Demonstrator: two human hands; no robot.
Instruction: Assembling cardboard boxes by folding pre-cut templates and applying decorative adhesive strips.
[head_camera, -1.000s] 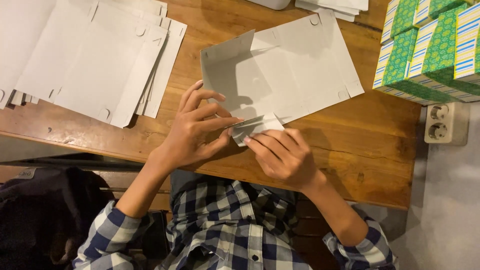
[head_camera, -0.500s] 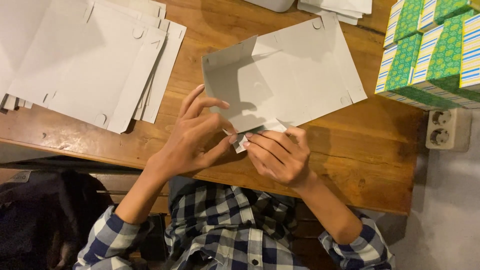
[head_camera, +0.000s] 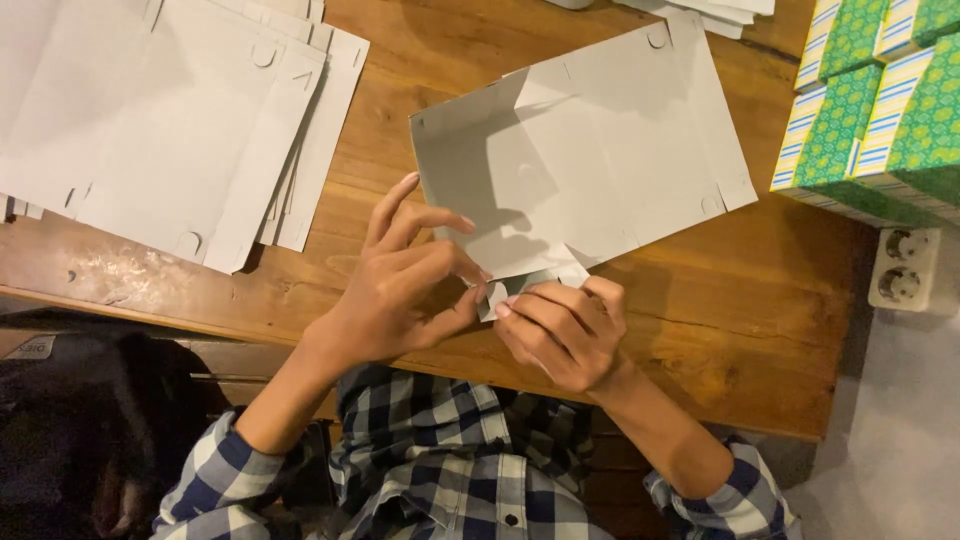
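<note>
From the head camera, a grey cardboard box blank (head_camera: 590, 170) lies partly folded on the wooden desk (head_camera: 760, 330), one side wall raised, its near edge at the person's hands. The left hand (head_camera: 400, 290) and right hand (head_camera: 560, 330) are both closed in a pinch on a small flap (head_camera: 530, 283) at that near edge. A stack of flat blanks (head_camera: 170, 120) lies to the left, and green patterned boxes (head_camera: 880, 100) stand at the right.

I see green patterned boxes (head_camera: 880, 110) with blue-striped ends stacked right of the grey half-folded carton blank (head_camera: 590, 170); flat grey blanks (head_camera: 170, 120) piled left of it.
</note>
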